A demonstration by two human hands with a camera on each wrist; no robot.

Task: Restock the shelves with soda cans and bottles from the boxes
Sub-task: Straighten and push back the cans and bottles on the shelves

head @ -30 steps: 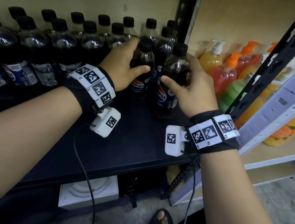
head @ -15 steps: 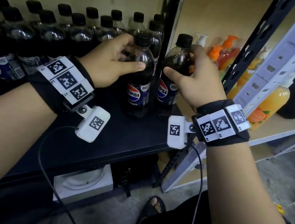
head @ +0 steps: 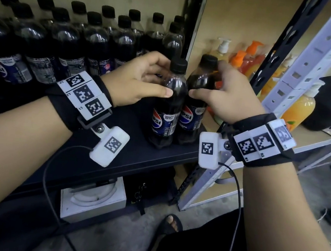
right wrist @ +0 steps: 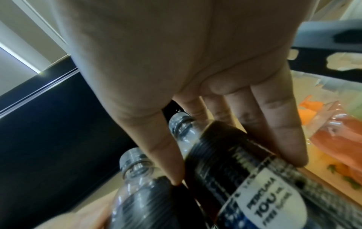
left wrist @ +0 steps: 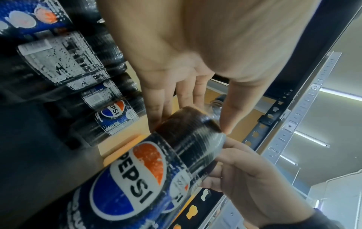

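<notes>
Two black-capped Pepsi bottles stand side by side near the front right corner of the dark shelf (head: pixel 126 162). My left hand (head: pixel 143 81) holds the left bottle (head: pixel 168 113) at its shoulder, thumb in front and fingers behind the neck. My right hand (head: pixel 224 99) grips the right bottle (head: pixel 192 116) the same way. The left wrist view shows the left bottle (left wrist: pixel 156 167) between the thumb and fingers of my left hand (left wrist: pixel 186 77). In the right wrist view my right hand (right wrist: pixel 176 77) straddles the right bottle (right wrist: pixel 245 170).
Rows of the same bottles (head: pixel 70 47) fill the back and left of the shelf. A black upright (head: pixel 192 14) stands just behind the two bottles. Orange soap pump bottles (head: pixel 250 58) sit on the neighbouring wooden shelf. A white box (head: pixel 93 200) lies under the shelf.
Both hands have drawn their bottles out of the rows toward the shelf's front right corner. The two bottles now stand apart from the rest.
</notes>
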